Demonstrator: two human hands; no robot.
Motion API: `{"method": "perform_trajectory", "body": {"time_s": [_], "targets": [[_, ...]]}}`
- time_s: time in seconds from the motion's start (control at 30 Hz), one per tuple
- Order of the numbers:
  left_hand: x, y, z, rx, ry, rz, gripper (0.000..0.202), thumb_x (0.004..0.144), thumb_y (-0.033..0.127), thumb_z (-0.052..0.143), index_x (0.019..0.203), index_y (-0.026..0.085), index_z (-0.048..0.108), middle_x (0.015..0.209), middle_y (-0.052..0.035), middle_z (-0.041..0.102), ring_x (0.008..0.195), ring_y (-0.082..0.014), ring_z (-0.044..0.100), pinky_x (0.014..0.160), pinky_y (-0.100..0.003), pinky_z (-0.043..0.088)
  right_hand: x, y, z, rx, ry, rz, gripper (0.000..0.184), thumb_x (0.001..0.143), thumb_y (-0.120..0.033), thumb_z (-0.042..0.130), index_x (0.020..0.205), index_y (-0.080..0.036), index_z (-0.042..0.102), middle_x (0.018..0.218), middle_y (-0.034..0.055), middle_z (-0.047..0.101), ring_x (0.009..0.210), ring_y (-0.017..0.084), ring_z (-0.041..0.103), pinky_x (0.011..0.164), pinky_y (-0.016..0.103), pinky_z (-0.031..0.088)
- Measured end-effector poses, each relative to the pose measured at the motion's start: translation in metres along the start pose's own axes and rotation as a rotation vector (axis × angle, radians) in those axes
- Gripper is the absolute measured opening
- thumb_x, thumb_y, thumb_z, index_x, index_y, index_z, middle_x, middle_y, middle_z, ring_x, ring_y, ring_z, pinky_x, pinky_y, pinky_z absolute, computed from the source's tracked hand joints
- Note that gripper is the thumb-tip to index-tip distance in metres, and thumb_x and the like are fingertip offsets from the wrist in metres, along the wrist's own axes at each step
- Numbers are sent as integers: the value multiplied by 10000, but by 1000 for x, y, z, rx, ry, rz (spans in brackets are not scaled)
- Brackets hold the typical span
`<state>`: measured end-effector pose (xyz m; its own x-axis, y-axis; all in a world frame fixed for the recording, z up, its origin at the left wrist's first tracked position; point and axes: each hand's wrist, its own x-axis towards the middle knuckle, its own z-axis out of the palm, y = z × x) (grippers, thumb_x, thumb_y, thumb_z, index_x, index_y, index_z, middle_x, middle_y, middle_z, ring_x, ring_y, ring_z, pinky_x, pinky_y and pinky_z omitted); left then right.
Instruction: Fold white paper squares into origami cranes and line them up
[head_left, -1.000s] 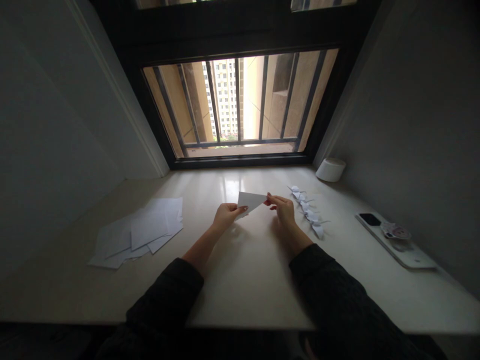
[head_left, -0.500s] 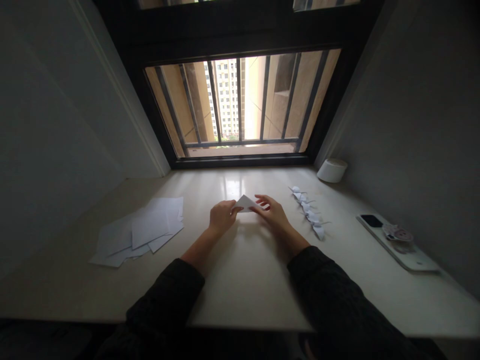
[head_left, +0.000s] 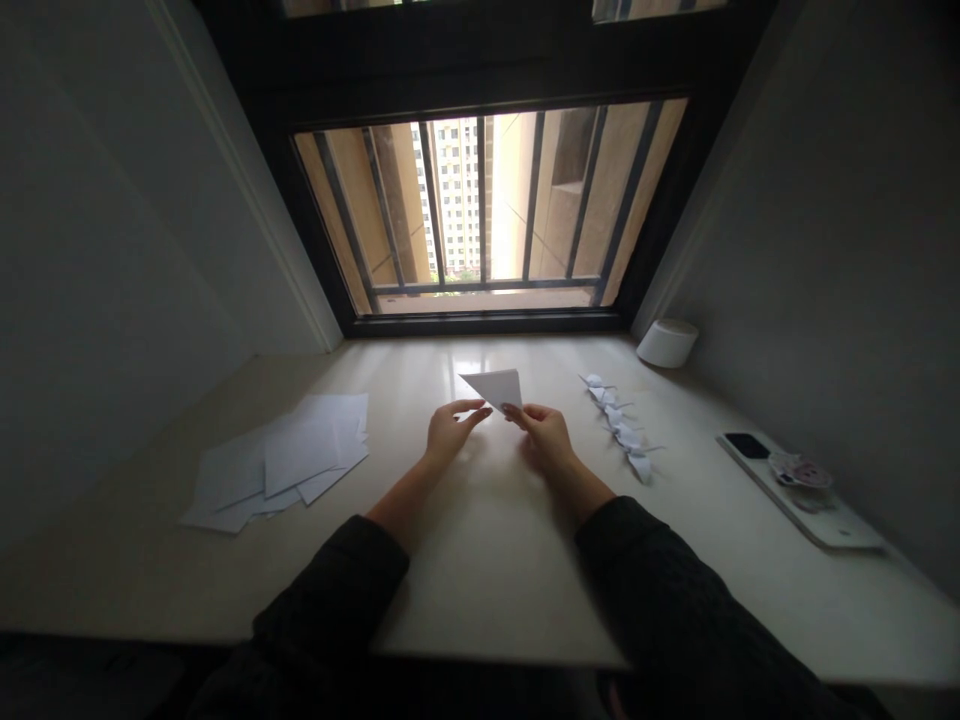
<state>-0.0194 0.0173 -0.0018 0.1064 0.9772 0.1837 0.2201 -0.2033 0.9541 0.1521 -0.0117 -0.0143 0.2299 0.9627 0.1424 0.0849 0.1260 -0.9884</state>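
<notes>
White paper (head_left: 493,384), folded to a triangle, is over the sill (head_left: 480,560), pinched in the right hand (head_left: 547,433). Left hand's (head_left: 447,433) fingers are slightly parted beside it, can't tell if touching tbh.

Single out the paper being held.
The folded piece pinched by the right hand. The flat sheets at left and the row of small figures at right lie on the sill, untouched.

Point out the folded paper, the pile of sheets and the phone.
folded paper (head_left: 498,386): head view, middle of visible face
pile of sheets (head_left: 304,455): head view, top sheet's middle
phone (head_left: 814,511): head view, lower part of back
</notes>
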Motion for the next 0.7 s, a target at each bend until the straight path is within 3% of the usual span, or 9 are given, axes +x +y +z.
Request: {"method": "perform_trajectory", "body": {"time_s": [0.07,0.23,0.4,0.7], "targets": [[-2,-2,4,-99,-59,-31,345,657,465,707,837,173,739,892,-103,716,875,-244,638,788,-330,445,-3,-1,4,34,-34,2,402,641,-568,672,652,-167,709,643,46,669,655,190,591,635,286,400],[-6,0,10,-264,-64,-92,318,633,432,731,782,152,737,832,-90,722,810,-220,640,791,-333,454,-4,-3,8,62,-83,25,384,632,-547,693,650,-164,708,665,55,678,666,189,594,659,287,415],[-8,5,10,-330,-28,-133,319,605,423,755,772,153,739,806,-78,719,767,-193,624,767,-317,449,-6,-2,8,61,-121,59,415,613,-564,698,614,-149,680,617,46,644,493,127,504,497,258,364],[4,14,-8,-327,194,-182,358,569,454,761,773,160,746,816,-72,715,785,-184,591,712,-292,411,-7,-3,14,43,-158,187,473,556,-596,715,630,-131,672,441,-3,519,358,86,400,374,232,310]]}}
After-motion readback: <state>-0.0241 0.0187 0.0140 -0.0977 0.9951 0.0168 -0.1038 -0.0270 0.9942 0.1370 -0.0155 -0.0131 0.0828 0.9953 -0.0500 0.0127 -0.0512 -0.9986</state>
